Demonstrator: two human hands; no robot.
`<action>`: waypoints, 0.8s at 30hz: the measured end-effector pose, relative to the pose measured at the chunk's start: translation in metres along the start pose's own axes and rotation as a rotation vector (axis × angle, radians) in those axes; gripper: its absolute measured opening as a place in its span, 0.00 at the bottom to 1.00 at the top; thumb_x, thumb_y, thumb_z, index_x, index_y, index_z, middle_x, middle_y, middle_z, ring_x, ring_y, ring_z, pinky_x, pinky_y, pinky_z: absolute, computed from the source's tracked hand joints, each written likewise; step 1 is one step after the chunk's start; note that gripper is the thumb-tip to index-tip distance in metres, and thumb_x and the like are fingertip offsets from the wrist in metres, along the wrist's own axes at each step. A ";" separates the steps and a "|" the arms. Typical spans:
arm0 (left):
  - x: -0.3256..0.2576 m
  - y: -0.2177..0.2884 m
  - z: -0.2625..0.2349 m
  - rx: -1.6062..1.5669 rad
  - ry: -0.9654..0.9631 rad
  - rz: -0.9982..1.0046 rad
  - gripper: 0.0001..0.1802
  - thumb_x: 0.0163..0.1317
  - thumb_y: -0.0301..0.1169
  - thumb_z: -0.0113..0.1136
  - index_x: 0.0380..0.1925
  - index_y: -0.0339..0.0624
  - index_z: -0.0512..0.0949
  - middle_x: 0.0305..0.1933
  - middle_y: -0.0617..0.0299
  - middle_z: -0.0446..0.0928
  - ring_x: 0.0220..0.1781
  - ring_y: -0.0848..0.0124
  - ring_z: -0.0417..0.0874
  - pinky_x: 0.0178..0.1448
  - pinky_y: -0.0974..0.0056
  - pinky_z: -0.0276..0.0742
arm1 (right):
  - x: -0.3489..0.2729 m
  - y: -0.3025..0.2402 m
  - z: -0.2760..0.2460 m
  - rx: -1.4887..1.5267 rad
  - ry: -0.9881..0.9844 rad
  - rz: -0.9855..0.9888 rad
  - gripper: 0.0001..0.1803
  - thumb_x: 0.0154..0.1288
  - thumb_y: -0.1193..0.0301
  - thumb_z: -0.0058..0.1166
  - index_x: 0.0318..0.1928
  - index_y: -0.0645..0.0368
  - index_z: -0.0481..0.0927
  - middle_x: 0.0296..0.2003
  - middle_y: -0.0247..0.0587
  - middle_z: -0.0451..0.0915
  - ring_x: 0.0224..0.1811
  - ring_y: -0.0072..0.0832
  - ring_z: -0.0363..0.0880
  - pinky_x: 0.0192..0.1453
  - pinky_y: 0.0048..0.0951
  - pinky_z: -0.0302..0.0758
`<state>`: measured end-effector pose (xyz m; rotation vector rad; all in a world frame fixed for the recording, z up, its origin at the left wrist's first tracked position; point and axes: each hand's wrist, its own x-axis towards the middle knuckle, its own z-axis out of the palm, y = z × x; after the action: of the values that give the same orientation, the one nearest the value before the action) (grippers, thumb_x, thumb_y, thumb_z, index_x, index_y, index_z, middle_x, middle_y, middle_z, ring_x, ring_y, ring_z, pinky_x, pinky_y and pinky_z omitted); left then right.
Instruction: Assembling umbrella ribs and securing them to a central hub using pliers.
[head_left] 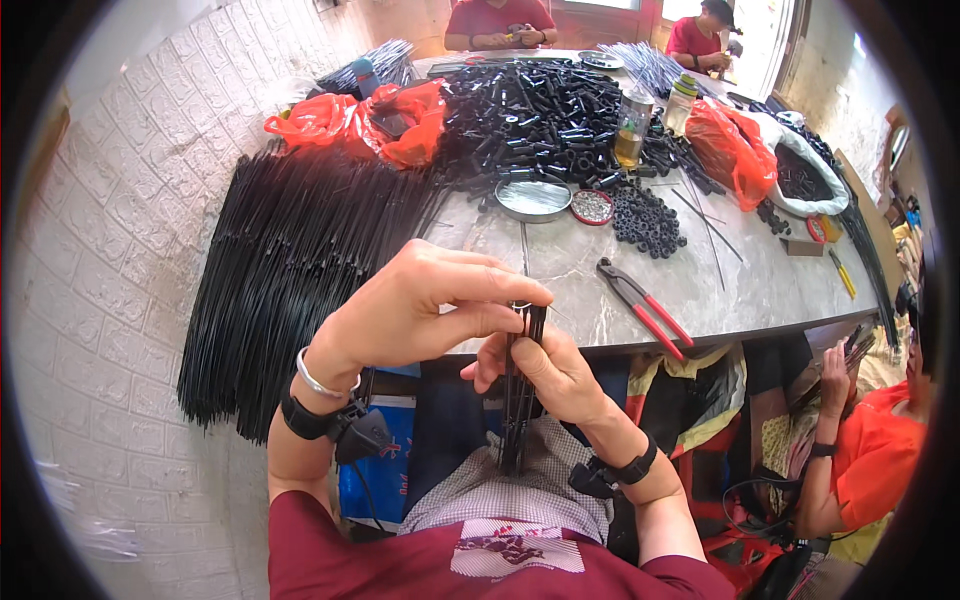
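Note:
My right hand (560, 375) is closed round a bundle of thin black ribs (516, 420), held upright over my lap at the table's near edge. Its thumb presses the upper part of the bundle. From the left, my left hand (430, 305) reaches over the top end, thumb and fingertips drawn together there. A pale, fine wire-like curve shows at that top end; what the fingertips pinch is too small to make out. Beyond the hands lie a round metal dish of thin silvery wires (534, 200), a red-rimmed dish of small metal pieces (592, 207) and small black rings (648, 222).
Red-handled pincers (645, 310) lie on the grey table (570, 285). Long black ribs (290, 290) pile up at left. Black tubular parts (540, 115), red plastic bags (405, 125) and a drink bottle (632, 130) stand farther back. Co-workers sit across and at right (870, 460).

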<state>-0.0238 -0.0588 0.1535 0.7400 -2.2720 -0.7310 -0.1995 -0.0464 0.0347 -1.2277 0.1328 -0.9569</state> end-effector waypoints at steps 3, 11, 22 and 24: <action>0.005 -0.002 0.001 -0.121 -0.047 -0.014 0.15 0.52 0.20 0.64 0.42 0.36 0.81 0.36 0.55 0.83 0.34 0.69 0.85 0.38 0.70 0.80 | -0.002 0.003 -0.003 0.081 -0.018 -0.056 0.18 0.75 0.63 0.37 0.50 0.67 0.69 0.38 0.38 0.73 0.40 0.27 0.76 0.54 0.34 0.74; 0.015 -0.001 0.007 0.030 -0.018 0.044 0.15 0.51 0.21 0.65 0.41 0.36 0.81 0.34 0.55 0.83 0.33 0.68 0.86 0.36 0.69 0.79 | -0.007 0.002 -0.010 0.080 0.009 -0.109 0.20 0.74 0.61 0.40 0.52 0.68 0.69 0.38 0.38 0.73 0.41 0.27 0.77 0.58 0.38 0.73; 0.019 -0.006 0.011 0.042 0.019 0.084 0.10 0.51 0.23 0.66 0.35 0.37 0.81 0.29 0.57 0.82 0.30 0.68 0.85 0.34 0.70 0.78 | -0.012 -0.006 -0.010 0.115 0.090 -0.160 0.22 0.75 0.61 0.36 0.51 0.70 0.70 0.36 0.44 0.77 0.42 0.31 0.79 0.55 0.34 0.74; 0.021 -0.005 0.013 0.021 0.027 0.103 0.08 0.54 0.26 0.65 0.34 0.37 0.80 0.26 0.57 0.80 0.27 0.69 0.84 0.31 0.70 0.77 | -0.014 -0.010 -0.010 0.028 0.119 -0.136 0.21 0.75 0.61 0.36 0.51 0.70 0.70 0.35 0.45 0.77 0.39 0.32 0.79 0.55 0.40 0.75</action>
<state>-0.0450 -0.0719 0.1498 0.6336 -2.2785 -0.6460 -0.2191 -0.0447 0.0336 -1.1660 0.1304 -1.1473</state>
